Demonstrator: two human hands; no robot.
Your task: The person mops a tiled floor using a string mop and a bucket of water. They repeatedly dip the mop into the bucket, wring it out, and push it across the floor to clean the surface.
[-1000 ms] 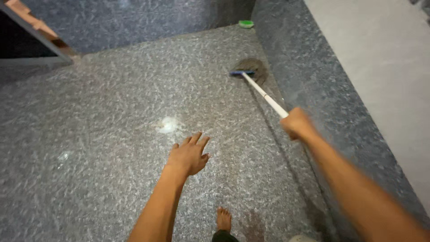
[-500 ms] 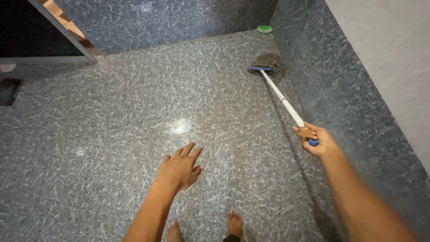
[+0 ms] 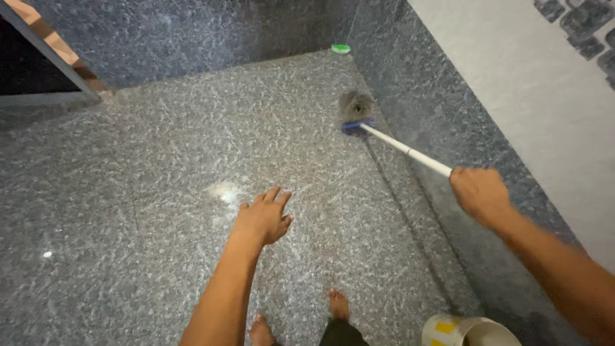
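- Right hand: the grip is wrapped tight around the near end of the white handle of the long-handled brush; the arm reaches in from the lower right.
- Long-handled brush: the handle slants up and to the left from the right hand. The blue head rests on the floor, just beside the base of the right-hand wall, and a dark wet patch lies right beyond it.
- Left hand: the grip is spread, fingers apart, palm down, and holds nothing. It hangs above the floor, well apart from the brush.
- Floor: grey speckled stone with a bright glare spot near the left hand.
- Green round object: lies in the far corner, where the floor meets the dark speckled walls.
- Bare feet: stand on the floor at the lower edge of the view.
- Bucket: pale with a yellow marking, partly cut off at the bottom right, near the feet.
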